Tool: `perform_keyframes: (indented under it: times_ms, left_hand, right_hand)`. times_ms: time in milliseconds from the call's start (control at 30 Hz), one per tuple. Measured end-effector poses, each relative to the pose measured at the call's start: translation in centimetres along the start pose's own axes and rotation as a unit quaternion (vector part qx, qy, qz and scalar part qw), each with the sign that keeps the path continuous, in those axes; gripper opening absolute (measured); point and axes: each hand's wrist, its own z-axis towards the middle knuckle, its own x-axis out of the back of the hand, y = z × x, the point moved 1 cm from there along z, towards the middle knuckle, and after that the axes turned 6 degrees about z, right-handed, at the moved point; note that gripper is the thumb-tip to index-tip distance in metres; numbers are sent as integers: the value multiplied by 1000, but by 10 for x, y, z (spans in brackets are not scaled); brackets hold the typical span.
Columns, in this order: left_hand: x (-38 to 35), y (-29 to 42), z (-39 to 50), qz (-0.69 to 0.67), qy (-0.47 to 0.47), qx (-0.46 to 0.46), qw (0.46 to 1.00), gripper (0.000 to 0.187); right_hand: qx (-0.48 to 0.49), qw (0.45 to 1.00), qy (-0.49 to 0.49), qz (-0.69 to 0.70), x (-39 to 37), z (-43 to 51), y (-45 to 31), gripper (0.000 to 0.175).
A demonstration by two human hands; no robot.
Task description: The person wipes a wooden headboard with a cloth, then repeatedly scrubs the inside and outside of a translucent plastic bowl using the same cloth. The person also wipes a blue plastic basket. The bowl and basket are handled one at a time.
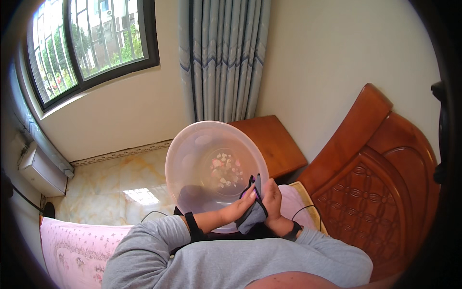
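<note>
A grey cloth [255, 215] with black edging and a bit of purple showing hangs folded between my two hands, at the near right rim of a large pinkish plastic basin [186, 151]. The fingers of my left hand [240, 207] lie extended against the cloth's left side. My right hand [273, 202] is on its right side, fingers partly curled, with the cloth pressed between the two palms. The basin is translucent, with a printed flower pattern on its bottom; whether it holds water I cannot tell. Both wrists wear black bands.
A brown wooden nightstand [274, 141] stands behind the basin's right side, below a blue-grey curtain [223, 65]. At the right is a carved wooden headboard [364, 191]. A pink patterned bed cover [79, 249] lies at lower left. Thin cables run beside both wrists.
</note>
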Motion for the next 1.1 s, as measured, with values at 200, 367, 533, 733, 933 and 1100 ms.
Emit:
perform_keyframes:
  times_ms: [200, 367, 533, 733, 933, 1100]
  left_hand:
    - [18, 36, -1, -187, 144, -47, 971, 65]
    - [33, 83, -6, -194, 286, -249, 905, 65]
    - [57, 86, -12, -240, 349, -187, 886, 54]
    - [89, 50, -28, -244, 326, 9, 913, 41]
    - [71, 29, -56, -154, 359, 10, 920, 41]
    - [56, 4, -67, -104, 405, 45, 907, 44]
  right_hand:
    - [197, 971, -113, -69, -20, 1, -17, 28]
    - [376, 886, -163, -218, -30, 10, -21, 10]
    - [333, 863, -235, -300, -34, -14, 17, 16]
    - [282, 844, -338, -306, -27, -31, 69, 24]
    - [230, 795, -445, -342, -24, -28, 83, 16]
    - [193, 826, -441, -292, -31, -21, 58, 21]
